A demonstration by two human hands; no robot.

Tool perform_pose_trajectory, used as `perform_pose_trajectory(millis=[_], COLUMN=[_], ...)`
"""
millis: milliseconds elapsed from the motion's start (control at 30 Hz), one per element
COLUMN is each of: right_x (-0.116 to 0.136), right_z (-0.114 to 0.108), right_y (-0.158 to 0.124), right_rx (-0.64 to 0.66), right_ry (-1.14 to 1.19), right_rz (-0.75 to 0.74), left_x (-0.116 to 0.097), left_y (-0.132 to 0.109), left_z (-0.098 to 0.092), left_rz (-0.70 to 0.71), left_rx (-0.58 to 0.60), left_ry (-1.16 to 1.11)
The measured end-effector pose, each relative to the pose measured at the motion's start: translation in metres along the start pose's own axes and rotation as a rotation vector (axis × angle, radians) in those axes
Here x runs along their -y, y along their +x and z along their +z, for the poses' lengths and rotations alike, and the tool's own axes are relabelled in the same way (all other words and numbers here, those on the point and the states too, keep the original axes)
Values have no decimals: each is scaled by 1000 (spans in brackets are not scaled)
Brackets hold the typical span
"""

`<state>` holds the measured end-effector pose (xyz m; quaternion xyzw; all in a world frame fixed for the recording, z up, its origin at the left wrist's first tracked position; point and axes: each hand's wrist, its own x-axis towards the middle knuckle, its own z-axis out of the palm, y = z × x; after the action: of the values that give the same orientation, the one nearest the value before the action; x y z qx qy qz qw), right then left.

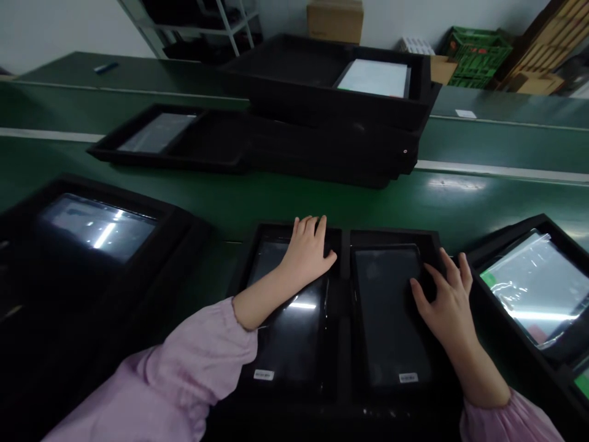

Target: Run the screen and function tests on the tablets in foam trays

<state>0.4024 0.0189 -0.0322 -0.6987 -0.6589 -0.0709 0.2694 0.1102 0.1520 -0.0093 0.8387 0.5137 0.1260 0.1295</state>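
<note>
Directly before me lies a black two-compartment tray (345, 264) with a dark flat screen panel in each compartment. The left panel (289, 341) bears a small white barcode label near its lower edge, as does the right panel (391, 313). Fingers loosely spread, my left hand (307, 253) rests over the top of the left panel, its fingertips by the tray's far rim. My right hand (447, 302) is open at the right panel's upper right side, thumb and forefinger apart near the panel's edge, the other fingers over the tray's right rim. Neither hand grips a panel.
More black trays with panels stand at left (170, 230) and right (510, 310). Behind, a long tray (193, 162) and a tray stack (340, 113) sit on the green work surface (285, 199). Green crates (481, 52) and a cardboard box (335, 21) are farther back.
</note>
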Motion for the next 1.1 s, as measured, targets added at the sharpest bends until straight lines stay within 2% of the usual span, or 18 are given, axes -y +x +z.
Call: perform_pose_trajectory(millis=[133,400,633,767,833,933,1000,1100], right_x=[-3,-10,-19,-24,-20,-2,22,84], right_z=[2,1,7,10,6,-8,-18,-23], right_y=[10,9,15,19,19,17,16,18], right_rx=[-11,-108,-77,-56,-75,-86,-5,290], right_ry=[15,12,87,108,137,217,338,698], right_rz=[7,24,-81,-94,-85,-45,-2,74], left_x=[2,-18,10,20,24,33,41,55], left_y=[1,3,-2,-17,-40,-102,-154,-227], left_z=[-3,-9,-34,-56,-71,-88,-90,-82], left_rz=[8,-93,-69,-122,-151,-221,-426,-818], left_rx=[1,34,127,79,17,-57,-109,-285], left_ry=[-20,-64,-302,-466,-535,-676,-936,-1158])
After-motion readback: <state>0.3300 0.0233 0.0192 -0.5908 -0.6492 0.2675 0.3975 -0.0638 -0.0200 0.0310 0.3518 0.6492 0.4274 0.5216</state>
